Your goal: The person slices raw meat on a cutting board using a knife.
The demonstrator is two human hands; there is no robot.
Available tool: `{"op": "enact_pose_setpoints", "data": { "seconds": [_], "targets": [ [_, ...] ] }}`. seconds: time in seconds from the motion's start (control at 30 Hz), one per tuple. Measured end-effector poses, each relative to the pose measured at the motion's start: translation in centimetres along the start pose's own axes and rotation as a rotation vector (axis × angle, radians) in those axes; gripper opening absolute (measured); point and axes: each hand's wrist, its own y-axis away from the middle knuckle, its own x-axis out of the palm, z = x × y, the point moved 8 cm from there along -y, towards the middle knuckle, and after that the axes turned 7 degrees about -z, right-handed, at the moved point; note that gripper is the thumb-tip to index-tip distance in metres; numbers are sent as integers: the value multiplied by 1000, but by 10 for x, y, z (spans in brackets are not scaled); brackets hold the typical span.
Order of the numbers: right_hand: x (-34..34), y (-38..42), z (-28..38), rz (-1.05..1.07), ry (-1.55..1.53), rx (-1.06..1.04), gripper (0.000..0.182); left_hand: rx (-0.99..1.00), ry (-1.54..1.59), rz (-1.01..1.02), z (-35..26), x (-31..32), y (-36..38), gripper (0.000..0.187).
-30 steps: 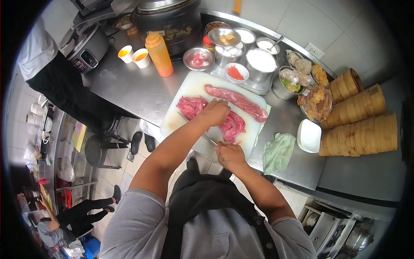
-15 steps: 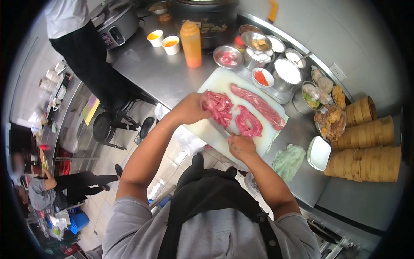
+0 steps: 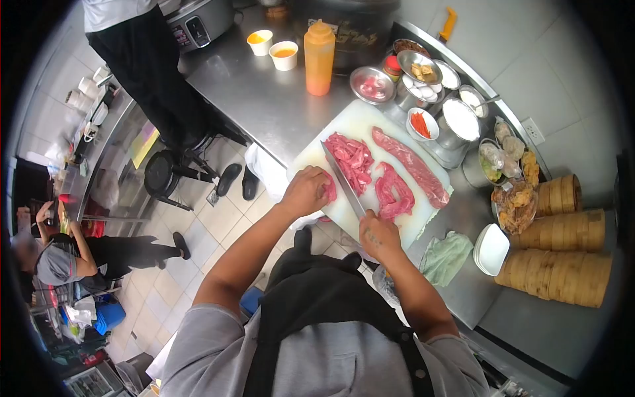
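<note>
Right hand point(image 3: 378, 235), nearest the body at the front edge of the cutting board point(image 3: 311, 155), closed around the handle of a knife point(image 3: 344, 180); the blade runs diagonally away across the board. Left hand point(image 3: 305, 190), just beside the blade on its left, fingers curled down over a small piece of raw meat point(image 3: 329, 188) at the board's near corner. For a clean slice, the fingertips are best kept tucked behind the knuckles, the blade flat against them, and the piece pinned so that it cannot slide on the wet surface. Beyond the blade, a heap of thin red slices point(image 3: 352, 157); to its right a folded, partly cut piece point(image 3: 394, 192); farther right a long uncut strip point(image 3: 410, 165) lying along the board's far side. The meat is deep pink, glistening, with pale streaks. Right of the board, a green cloth point(image 3: 446, 257) on the steel counter point(image 3: 258, 99); farther back, an orange squeeze bottle point(image 3: 319, 58) and metal bowls of ingredients.
</note>
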Motion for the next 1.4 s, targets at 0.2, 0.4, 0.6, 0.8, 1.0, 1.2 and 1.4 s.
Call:
{"op": "enact_pose_setpoints", "data": {
  "seconds": [0.2,0.4,0.6,0.8,1.0,1.2,1.4],
  "targets": [
    [-14,20,29,88,26,-47,18,-30,-120,88,9,17,-5,19],
    [-7,19,33,101,-14,-90,16,-22,-10,-49,9,17,0,19],
    [36,-59,33,33,-40,-87,23,-26,9,10,15,22,4,19],
    [2,-10,3,107,20,25,28,-55,127,-162,14,1,17,15],
    [-10,9,33,179,84,-40,22,-50,34,-23,14,17,8,15],
    [31,-3,27,105,-45,-127,22,7,95,-102,3,7,6,14],
    [23,-45,22,-43,-104,-148,27,7,131,-115,5,8,9,15]
  ]
}}
